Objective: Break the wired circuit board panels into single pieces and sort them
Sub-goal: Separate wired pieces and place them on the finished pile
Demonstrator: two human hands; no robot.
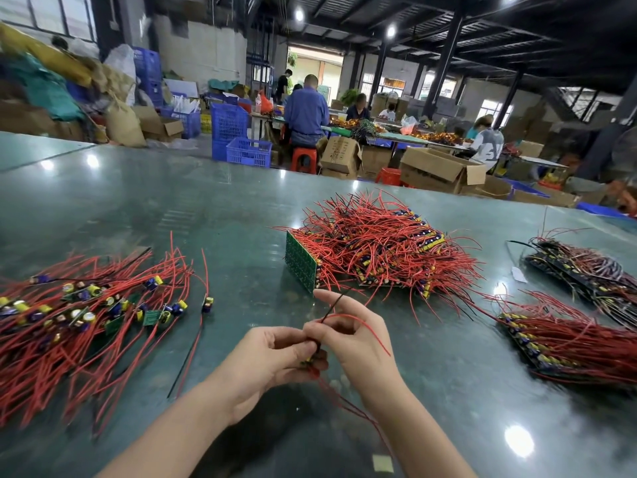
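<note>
Both hands meet low in the middle, above the green table (224,201). My left hand (272,360) and my right hand (358,336) pinch a small piece of wired circuit board (312,360) between them; it is mostly hidden by the fingers. Red and black wires (365,326) curl out of it over my right hand. A stack of uncut green panels (372,250) with red wires lies just beyond the hands. Single broken-off boards (86,308) with red wires are spread at the left.
Two more bundles of wired panels lie at the right, one red (565,332), one darker (582,270). A scrap of white paper (518,274) lies between them. Beyond the table's far edge stand blue crates (241,139), cardboard boxes and seated people.
</note>
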